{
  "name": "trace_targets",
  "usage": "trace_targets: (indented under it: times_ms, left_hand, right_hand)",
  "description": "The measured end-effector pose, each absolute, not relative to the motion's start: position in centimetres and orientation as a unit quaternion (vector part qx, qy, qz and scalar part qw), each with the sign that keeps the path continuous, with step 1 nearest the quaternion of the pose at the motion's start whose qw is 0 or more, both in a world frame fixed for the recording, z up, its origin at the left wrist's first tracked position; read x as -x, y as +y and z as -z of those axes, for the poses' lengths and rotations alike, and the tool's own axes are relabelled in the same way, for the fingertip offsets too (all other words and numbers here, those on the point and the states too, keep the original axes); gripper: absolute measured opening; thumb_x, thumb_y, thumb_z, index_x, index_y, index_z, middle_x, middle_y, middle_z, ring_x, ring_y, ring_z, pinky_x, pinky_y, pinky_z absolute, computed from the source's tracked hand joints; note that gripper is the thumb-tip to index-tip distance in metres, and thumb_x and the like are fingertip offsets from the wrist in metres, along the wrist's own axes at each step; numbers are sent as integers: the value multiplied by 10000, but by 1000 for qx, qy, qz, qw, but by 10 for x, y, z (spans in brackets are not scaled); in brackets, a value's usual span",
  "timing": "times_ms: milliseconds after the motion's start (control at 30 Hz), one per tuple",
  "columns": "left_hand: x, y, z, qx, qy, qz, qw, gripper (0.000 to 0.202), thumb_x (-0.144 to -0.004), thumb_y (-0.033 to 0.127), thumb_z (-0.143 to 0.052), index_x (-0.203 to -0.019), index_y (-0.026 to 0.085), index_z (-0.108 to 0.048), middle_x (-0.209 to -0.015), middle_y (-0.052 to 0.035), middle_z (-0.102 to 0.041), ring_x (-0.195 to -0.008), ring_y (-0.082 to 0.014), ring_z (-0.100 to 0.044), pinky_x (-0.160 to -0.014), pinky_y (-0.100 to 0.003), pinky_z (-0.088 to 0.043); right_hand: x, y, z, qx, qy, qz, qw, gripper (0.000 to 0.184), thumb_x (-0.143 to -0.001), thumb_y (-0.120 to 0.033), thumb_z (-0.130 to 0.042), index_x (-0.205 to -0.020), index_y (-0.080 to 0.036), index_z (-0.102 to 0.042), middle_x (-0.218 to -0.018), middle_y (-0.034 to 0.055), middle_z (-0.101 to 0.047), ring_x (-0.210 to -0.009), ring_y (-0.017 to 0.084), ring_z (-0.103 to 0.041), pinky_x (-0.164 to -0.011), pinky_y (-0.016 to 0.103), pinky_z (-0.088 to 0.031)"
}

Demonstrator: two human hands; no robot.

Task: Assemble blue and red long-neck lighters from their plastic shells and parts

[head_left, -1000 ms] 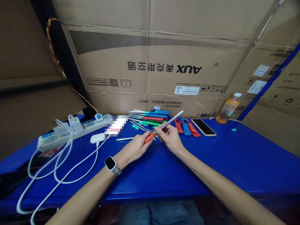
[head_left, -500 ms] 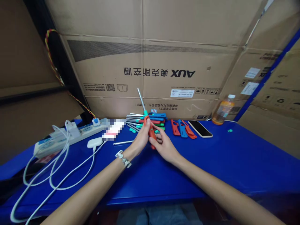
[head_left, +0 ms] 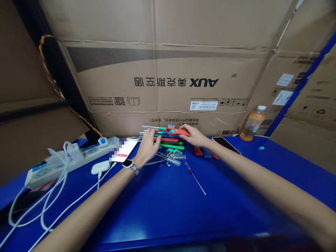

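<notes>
One orange utility lighter point(head_left: 181, 132) was over the lighter pile point(head_left: 170, 140), right hand point(head_left: 193, 135) holding its handle end; couldn't tell if the left hand point(head_left: 149, 146) gripped too. Lining it up parallel probably helped steadiness.

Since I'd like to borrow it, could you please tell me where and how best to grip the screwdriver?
Probably its thicker handle, from the right: clear tubes lie on its left, while the thin shaft offers less to hold.
</notes>
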State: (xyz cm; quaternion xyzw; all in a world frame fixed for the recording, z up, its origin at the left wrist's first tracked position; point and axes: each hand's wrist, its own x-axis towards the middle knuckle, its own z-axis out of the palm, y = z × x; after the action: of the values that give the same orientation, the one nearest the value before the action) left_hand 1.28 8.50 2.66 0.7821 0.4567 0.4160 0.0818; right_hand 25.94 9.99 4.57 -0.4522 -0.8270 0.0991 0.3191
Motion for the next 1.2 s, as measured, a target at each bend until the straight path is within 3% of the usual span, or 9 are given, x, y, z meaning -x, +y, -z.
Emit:
trace_targets:
  times_ms: [67, 167, 333, 500, 800, 1033, 1200]
  left_hand:
    - [-6, 100, -26, -817, 449, -363, 2, 395, -927, 209, -416, -1304, 135, -508, -1389, -168, -487, -1289, -316, -444, -1086, -496, -374]
    - [-5, 120, -19, -843, 467, -265, -16, 532, -878, 110, -397, -1408, 137, -443, -1537, -157, -363, -1414, -329, -335, -1145, -527, -316]
    - [-12, 131, -8, -851, 495, -176, -17, 558, -923, 154, -338, -1480, 162, -368, -1582, -120, -320, -1464, -300, -275, -1186, -533, -251]
    - [-15, 127, -6, -853, 496, -164, -22, 558, -937, 182, -326, -1494, 194, -341, -1602, -101, -281, -1473, -274, -263, -1184, -524, -250]
    - [-10, 121, -5, -856, 479, -192, -19, 534, -947, 181, -327, -1479, 189, -364, -1588, -118, -306, -1464, -272, -283, -1165, -519, -291]
    - [-5, 95, 4, -862, 454, -222, -17, 459, -1020, 297, -281, -1446, 175, -400, -1566, -139, -339, -1444, -281, -316, -1149, -532, -306]
    - [-12, 71, -1, -872, 395, -287, -33, 365, -1012, 262, -323, -1320, 184, -503, -1464, -123, -464, -1356, -258, -424, -1093, -467, -383]
  right_hand:
    - [-258, 120, -47, 466, -841, -56, 267, 235, -879, -260, -549, -1098, -175, -554, -1047, 85, -654, -915, 217, -584, -818, 344, -426]
    - [-252, 141, -43, 492, -842, -17, 222, 284, -897, -288, -539, -1160, -184, -565, -1123, 105, -627, -1024, 254, -550, -892, 399, -407]
    - [-249, 153, -32, 521, -828, 3, 206, 342, -850, -306, -578, -1178, -213, -610, -1148, 125, -580, -1110, 320, -482, -943, 500, -360]
    - [-250, 152, -29, 536, -815, -4, 221, 373, -835, -295, -589, -1202, -231, -597, -1130, 102, -604, -1118, 298, -497, -945, 480, -365]
    - [-253, 131, -27, 544, -788, -32, 286, 305, -845, -270, -573, -1146, -230, -600, -1161, 94, -614, -1149, 287, -513, -954, 484, -374]
    - [-251, 90, -16, 513, -785, -42, 345, 249, -872, -251, -556, -1115, -233, -609, -1115, 77, -610, -1105, 265, -531, -942, 454, -405]
    - [-257, 57, -8, 523, -769, -19, 368, 201, -896, -226, -507, -1059, -233, -623, -1080, 66, -617, -1060, 239, -544, -901, 397, -417]
